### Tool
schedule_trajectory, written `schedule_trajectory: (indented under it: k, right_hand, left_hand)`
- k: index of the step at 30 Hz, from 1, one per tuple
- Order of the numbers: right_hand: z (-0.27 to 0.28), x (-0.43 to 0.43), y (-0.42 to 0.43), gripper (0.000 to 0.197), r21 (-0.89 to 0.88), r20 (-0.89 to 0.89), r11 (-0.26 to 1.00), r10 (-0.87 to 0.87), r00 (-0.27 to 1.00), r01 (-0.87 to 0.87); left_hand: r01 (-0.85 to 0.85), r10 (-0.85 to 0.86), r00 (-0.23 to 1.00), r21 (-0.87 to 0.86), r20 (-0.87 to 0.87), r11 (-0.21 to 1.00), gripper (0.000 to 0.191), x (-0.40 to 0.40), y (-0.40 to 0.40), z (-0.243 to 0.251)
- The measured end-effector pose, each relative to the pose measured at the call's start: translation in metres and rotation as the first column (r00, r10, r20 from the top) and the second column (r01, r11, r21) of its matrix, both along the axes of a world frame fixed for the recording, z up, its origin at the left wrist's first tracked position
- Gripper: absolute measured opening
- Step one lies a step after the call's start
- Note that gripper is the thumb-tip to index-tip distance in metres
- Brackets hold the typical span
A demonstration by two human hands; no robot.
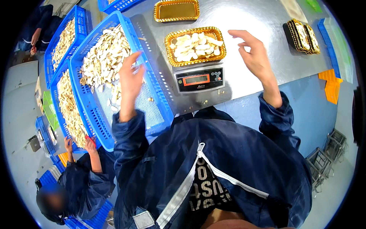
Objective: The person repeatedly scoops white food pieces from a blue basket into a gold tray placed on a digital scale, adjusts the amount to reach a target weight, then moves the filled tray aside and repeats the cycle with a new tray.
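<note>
A gold-rimmed tray [195,47] filled with pale sliced pieces, perhaps dried mushroom, rests on a digital scale [200,80] before me. My right hand [254,55] hovers just right of the tray, fingers apart and holding nothing. Over the right side of a large blue plastic crate [143,65] is my left hand [131,83], slightly blurred; its fingers are spread with nothing visible between them. A heap of the same pale slices [105,57] lies in the crate's far part, and a few loose ones are nearer me. Behind the scale stands a bare gold tray [176,11].
Gold-rimmed trays [303,37] stand packed on edge at the right of the steel table [274,65]. More blue crates of slices [64,43] [71,111] are at the left. A co-worker's hands [91,146] are at the nearer one; another person [35,37] is farther back.
</note>
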State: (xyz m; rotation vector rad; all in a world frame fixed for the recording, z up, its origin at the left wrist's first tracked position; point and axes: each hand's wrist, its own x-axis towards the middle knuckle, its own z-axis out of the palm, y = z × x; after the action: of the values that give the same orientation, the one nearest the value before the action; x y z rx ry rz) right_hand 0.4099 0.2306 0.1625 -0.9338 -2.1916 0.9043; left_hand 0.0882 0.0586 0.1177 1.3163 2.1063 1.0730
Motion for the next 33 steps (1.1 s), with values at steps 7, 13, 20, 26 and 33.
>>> schedule_trajectory:
  k: [7, 13, 20, 26, 33]
  right_hand:
    - [-0.033, 0.067, -0.038, 0.031, -0.035, 0.037, 0.972, -0.231, 0.972, 0.232]
    - [-0.027, 0.051, -0.074, 0.029, -0.021, 0.107, 0.965, -0.258, 0.96, 0.262]
    - [-0.026, 0.047, -0.098, 0.028, 0.038, 0.145, 0.959, -0.282, 0.948, 0.28]
    - [-0.032, 0.063, -0.123, 0.028, 0.004, 0.182, 0.928, -0.368, 0.912, 0.373]
    - [-0.044, 0.053, -0.117, 0.032, -0.044, 0.227, 0.933, -0.338, 0.913, 0.356]
  left_hand:
    - [-0.471, 0.235, 0.815, -0.369, -0.53, 0.801, 0.086, -0.105, -0.144, -0.117]
    - [-0.305, 0.258, 0.775, 0.017, -0.577, 0.952, 0.081, -0.07, -0.083, -0.153]
    - [-0.024, 0.075, 0.83, 0.099, -0.552, 0.995, 0.03, -0.07, -0.031, -0.149]
    - [-0.286, 0.263, 0.917, 0.036, 0.3, 0.958, 0.021, -0.127, -0.057, -0.162]
    - [-0.087, 0.081, 0.867, 0.012, -0.491, 0.996, 0.063, -0.083, -0.071, -0.148]
